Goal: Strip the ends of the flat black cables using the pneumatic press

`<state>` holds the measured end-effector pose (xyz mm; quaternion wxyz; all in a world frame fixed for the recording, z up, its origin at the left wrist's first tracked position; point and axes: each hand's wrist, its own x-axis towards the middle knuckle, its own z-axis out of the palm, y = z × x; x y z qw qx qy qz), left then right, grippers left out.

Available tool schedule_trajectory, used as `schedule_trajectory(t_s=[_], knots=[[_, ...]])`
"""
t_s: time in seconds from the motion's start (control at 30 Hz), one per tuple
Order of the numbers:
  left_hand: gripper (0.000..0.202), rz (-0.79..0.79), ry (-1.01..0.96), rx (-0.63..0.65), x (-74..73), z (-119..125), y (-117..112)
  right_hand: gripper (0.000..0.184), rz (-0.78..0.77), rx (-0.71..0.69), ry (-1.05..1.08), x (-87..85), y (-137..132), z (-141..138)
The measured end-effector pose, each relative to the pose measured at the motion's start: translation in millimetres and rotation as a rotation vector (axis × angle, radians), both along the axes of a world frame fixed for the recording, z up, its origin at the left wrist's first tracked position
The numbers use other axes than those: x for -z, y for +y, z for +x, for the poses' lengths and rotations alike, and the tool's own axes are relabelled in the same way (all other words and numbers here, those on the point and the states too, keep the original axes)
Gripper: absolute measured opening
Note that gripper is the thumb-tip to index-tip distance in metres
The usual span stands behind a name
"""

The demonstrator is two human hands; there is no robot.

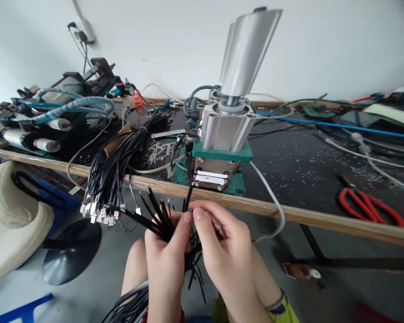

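The left hand [166, 253] curls around a bunch of black wires [166, 229], with the thumb pressed down on them. Their bare ends stick up, most toward 11 o'clock. The right hand [227, 251] is just beside it, at 3 o'clock. Its thumb and first finger are bent close by one black wire [188, 198] that points to 12 o'clock; I cannot tell if they pinch it.

From the hands, a silver machine [227, 128] stands on the table [283, 157] between 12 and 1 o'clock. The wire's tip is near two white strips [210, 178] on its front. At 10 to 11 o'clock, a big pile of wires [116, 163] hangs over the table edge, with white plugs [103, 215] on its ends. Red scissors [366, 206] lie near 3 o'clock. A pale chair [11, 197] is near 9 o'clock.
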<state>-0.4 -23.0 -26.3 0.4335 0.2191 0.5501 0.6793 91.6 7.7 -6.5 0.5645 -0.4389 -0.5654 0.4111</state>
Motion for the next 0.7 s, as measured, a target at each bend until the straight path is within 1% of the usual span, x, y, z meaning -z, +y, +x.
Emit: schedule_trajectory(t_s=[0.07,0.13,0.2,0.27,0.37,0.4,0.47,0.57,0.63,0.7], knots=[[0.033,-0.035,0.001,0.025,-5.8,1.5,0.1,0.022,-0.067,-0.034,0.066,0.2,1.6,-1.3],[0.03,-0.061,0.036,0.027,-12.1,2.8,0.7,0.018,-0.11,-0.03,0.142,2.1,3.8,-2.3],[0.025,-0.057,0.089,0.057,-15.7,2.4,1.3,0.017,-0.147,-0.02,0.251,6.0,5.9,-3.2],[0.024,-0.028,0.097,0.133,-13.6,-0.8,1.5,0.024,-0.205,-0.06,0.386,10.7,7.9,-4.4],[0.034,0.02,0.05,0.235,-1.6,-10.8,-0.1,0.036,-0.32,-0.142,0.534,16.5,10.8,-7.5],[0.037,0.017,0.056,0.238,2.7,-14.5,-1.3,0.039,-0.346,-0.146,0.563,18.0,11.9,-9.0],[0.042,-0.036,0.119,0.188,8.5,-20.0,-4.0,0.043,-0.377,-0.121,0.597,21.0,14.1,-12.3],[0.048,-0.129,0.207,0.101,8.3,-18.6,-6.7,0.047,-0.419,-0.072,0.605,25.3,16.8,-17.2],[0.05,-0.11,0.169,0.099,4.8,-11.5,-6.2,0.045,-0.442,-0.051,0.589,27.5,18.5,-20.1],[0.046,-0.045,0.088,0.126,1.3,-3.5,-4.1,0.042,-0.405,-0.01,0.576,28.2,20.5,-22.4]])
